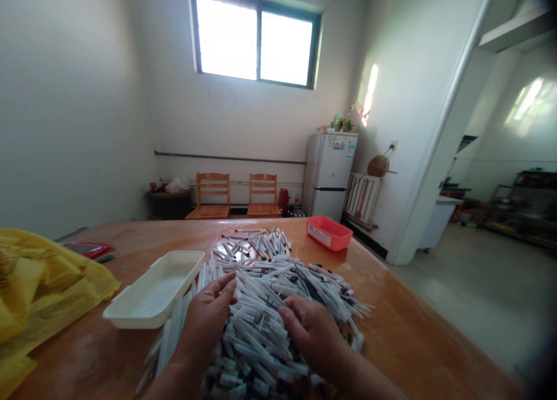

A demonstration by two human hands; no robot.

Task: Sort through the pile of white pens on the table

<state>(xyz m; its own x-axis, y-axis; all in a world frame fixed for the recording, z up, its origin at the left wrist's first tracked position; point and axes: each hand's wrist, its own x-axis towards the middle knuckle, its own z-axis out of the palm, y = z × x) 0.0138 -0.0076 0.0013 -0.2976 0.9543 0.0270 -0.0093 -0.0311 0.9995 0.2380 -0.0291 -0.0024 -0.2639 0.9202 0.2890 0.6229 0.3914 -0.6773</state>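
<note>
A large heap of white, pen-like tubes (pixel 261 336), many with black or grey ends, lies across the middle of the table. My left hand (pixel 206 313) is over the heap's left side, thumb and fingers bent toward each other; whatever they may hold is hidden. Over the right side, my right hand (pixel 315 330) is closed, its thumb pressed against the index finger. A thin pale pen-like tube (pixel 274 297) sticks out from that pinch toward the left. An oblong cream plastic tray (pixel 122 315) stands left of my left hand.
The wooden table (pixel 404 342) carries a red plastic basket (pixel 328 237) at its far right and a yellow plastic bag (pixel 47 290) at the left. Behind the bag lies a red-edged flat object (pixel 89 248). Two wooden chairs (pixel 213 194) and a fridge (pixel 328 174) stand beyond.
</note>
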